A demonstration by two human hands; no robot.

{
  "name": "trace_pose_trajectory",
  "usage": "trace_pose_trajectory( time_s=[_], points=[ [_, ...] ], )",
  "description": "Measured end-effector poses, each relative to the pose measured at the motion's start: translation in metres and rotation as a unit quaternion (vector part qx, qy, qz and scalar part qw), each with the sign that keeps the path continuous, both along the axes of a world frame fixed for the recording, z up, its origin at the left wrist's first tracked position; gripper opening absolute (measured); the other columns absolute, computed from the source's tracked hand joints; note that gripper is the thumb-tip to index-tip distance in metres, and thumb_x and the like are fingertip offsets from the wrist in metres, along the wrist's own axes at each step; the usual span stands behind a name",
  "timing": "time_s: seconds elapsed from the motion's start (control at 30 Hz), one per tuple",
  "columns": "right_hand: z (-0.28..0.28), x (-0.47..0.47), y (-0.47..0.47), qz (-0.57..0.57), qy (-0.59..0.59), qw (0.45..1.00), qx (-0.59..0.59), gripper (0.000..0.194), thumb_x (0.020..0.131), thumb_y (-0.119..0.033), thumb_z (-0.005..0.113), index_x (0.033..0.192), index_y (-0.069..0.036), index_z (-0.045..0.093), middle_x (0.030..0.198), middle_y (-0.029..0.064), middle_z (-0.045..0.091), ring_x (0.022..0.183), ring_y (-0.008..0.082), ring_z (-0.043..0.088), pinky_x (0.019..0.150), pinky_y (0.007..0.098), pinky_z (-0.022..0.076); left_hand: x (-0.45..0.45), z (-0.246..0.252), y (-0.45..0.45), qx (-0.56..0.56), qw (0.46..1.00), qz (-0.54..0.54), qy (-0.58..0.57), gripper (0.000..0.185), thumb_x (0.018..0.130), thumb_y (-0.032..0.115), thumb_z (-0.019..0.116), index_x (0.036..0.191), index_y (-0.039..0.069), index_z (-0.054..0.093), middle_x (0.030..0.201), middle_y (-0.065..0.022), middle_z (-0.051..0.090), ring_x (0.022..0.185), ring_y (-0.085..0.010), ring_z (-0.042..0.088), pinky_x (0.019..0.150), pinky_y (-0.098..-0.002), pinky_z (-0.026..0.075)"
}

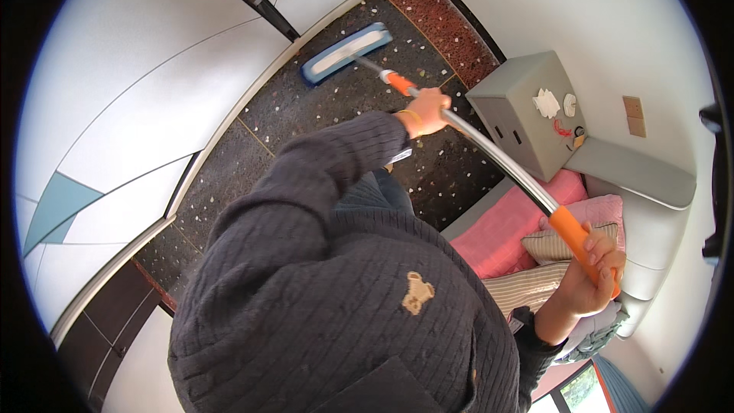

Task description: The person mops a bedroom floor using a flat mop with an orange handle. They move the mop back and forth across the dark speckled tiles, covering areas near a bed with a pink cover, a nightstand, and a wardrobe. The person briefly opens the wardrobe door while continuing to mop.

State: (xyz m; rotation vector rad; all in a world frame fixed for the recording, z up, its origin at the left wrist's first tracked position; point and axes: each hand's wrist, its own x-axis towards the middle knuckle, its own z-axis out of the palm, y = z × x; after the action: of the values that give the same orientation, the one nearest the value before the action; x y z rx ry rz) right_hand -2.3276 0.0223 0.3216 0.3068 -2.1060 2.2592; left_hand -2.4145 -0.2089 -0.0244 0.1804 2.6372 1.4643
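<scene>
A flat mop lies across the view on a slant, its metal pole (499, 152) running from lower right to upper left. My left hand (427, 110) is closed around the pole just above the lower orange sleeve (398, 83). Higher up, at the far end, my right hand (596, 275) grips the orange handle (570, 232). The mop head (347, 53), a white plate over a blue pad, rests on the dark speckled terrazzo floor (287, 120) near the white sliding doors.
White cabinet doors (132, 86) line the left side. Right of the mop stands a grey bedside cabinet (510, 109) with tissues and small items on top. Beyond it is a bed with a pink quilt (510, 226) and striped bedding (527, 287). A red floor strip (441, 28) borders the wall.
</scene>
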Motion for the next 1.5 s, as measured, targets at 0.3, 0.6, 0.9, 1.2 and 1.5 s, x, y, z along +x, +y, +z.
trace_pose_trajectory(
  time_s=[0.3, 0.6, 0.9, 1.2, 1.5],
  points=[
    [0.028, 0.055, 0.096, -0.165, -0.023, 0.984, 0.065, 0.012, 0.089, -0.014, 0.044, 0.085, -0.004, 0.048, 0.088, 0.0126, 0.049, 0.100, 0.0308, 0.048, 0.099, 0.0481, 0.0323, 0.004, 0.023, 0.129, -0.085, 0.996, -0.021, -0.033, 0.022, 0.070, 0.028, 0.066, 0.084, 0.011, 0.063, 0.090, -0.0083, 0.061, 0.093, -0.0284, 0.059, 0.077, -0.0467, 0.045],
    [0.052, -0.007, 0.114, -0.205, 0.032, 0.977, 0.054, 0.029, 0.092, -0.020, 0.042, 0.076, 0.001, 0.055, 0.076, 0.0138, 0.052, 0.084, 0.0287, 0.051, 0.086, 0.0441, 0.0427, 0.051, 0.036, 0.093, -0.043, 0.999, -0.031, -0.007, 0.021, 0.073, 0.031, 0.061, 0.078, 0.011, 0.066, 0.076, -0.0085, 0.065, 0.078, -0.0304, 0.064, 0.067, -0.0438, 0.048],
    [-0.004, 0.009, -0.056, -0.127, -0.015, 0.991, 0.026, 0.028, 0.090, -0.019, 0.049, 0.072, 0.001, 0.053, 0.074, 0.0154, 0.056, 0.074, 0.0279, 0.055, 0.076, 0.0424, 0.0471, 0.208, 0.021, -0.089, -0.032, 0.990, 0.097, -0.093, 0.024, 0.076, 0.030, 0.057, 0.075, 0.007, 0.064, 0.071, -0.0163, 0.063, 0.071, -0.0360, 0.063, 0.067, -0.0456, 0.050],
    [-0.091, 0.184, -0.293, 0.233, 0.029, 0.970, -0.063, 0.025, 0.089, -0.016, 0.048, 0.072, 0.000, 0.059, 0.075, 0.0140, 0.062, 0.071, 0.0226, 0.061, 0.068, 0.0336, 0.0488, 0.473, -0.057, -0.283, -0.119, 0.928, 0.352, -0.007, 0.011, 0.067, 0.009, 0.065, 0.071, 0.003, 0.057, 0.071, -0.0171, 0.059, 0.073, -0.0366, 0.059, 0.065, -0.0421, 0.046],
    [-0.130, 0.292, -0.357, 0.632, -0.075, 0.770, -0.052, 0.005, 0.073, -0.001, 0.058, 0.075, -0.002, 0.054, 0.079, 0.0078, 0.058, 0.079, 0.0197, 0.056, 0.077, 0.0340, 0.0455, 0.663, -0.108, -0.332, -0.111, 0.800, 0.589, -0.006, 0.030, 0.068, -0.001, 0.065, 0.095, 0.004, 0.053, 0.096, -0.0155, 0.051, 0.092, -0.0288, 0.053, 0.079, -0.0344, 0.043]
  ],
)
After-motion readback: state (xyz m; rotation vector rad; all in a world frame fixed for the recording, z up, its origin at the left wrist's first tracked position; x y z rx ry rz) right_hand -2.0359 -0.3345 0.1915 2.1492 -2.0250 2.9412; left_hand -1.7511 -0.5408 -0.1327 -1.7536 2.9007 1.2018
